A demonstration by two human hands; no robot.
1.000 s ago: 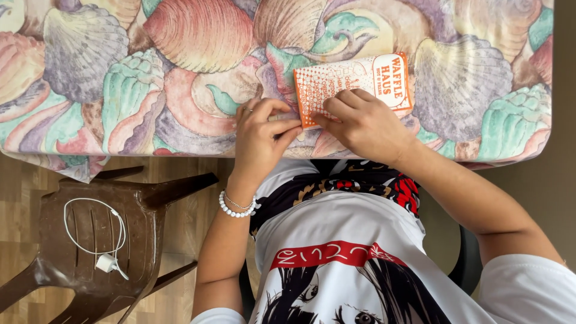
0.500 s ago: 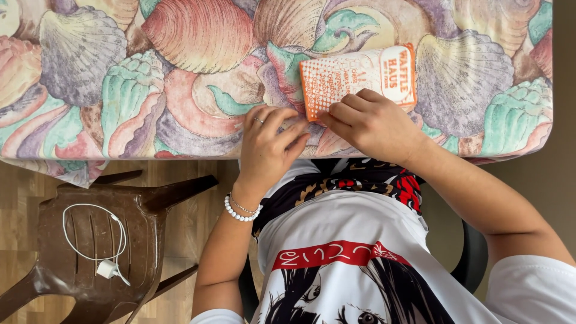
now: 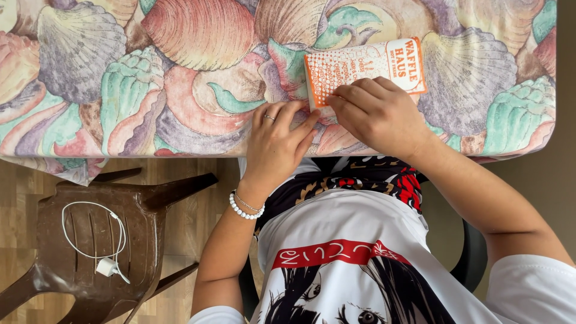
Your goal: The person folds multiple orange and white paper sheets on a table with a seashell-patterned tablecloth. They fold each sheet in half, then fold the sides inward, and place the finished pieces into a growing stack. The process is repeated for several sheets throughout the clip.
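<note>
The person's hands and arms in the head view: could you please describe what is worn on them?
The left hand has a thin ring on one finger and, at the wrist, a white bead bracelet beside a fine chain. The right hand shows no jewellery. Both forearms are uncovered below short white sleeves.

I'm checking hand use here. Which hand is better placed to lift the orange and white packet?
Probably the right hand: its fingers already rest on the packet, over the near edge. The left hand lies mostly on the tablecloth, with only its fingertips at the packet's near left corner.
</note>
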